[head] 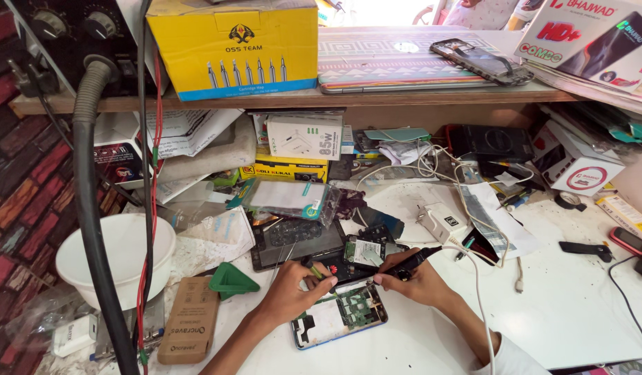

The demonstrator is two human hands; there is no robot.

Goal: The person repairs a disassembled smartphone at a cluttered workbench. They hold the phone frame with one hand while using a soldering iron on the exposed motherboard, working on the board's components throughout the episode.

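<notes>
Near the counter's front edge, left hand (pixel 291 288) is pinning the opened phone (pixel 340 314) steady with tweezers (pixel 314 272), while right hand (pixel 412 276) is gripping a black iron (pixel 412 261) pen-style for control.

On a cluttered white workbench (pixel 571 312), an opened phone (pixel 340 314) lies back-up with its circuit board showing. The left hand (pixel 290 292) rests on the phone's upper edge, fingers pinched around a small green-handled tool (pixel 314 272). The right hand (pixel 415 279) grips a black pen-shaped tool (pixel 411 260) with a white cable (pixel 474 278) running from its rear end, its tip pointing toward the phone's top. Just beyond the hands lies another phone board (pixel 367 251); a white bowl (pixel 113 253) and a green wedge (pixel 232 280) sit to the left
</notes>
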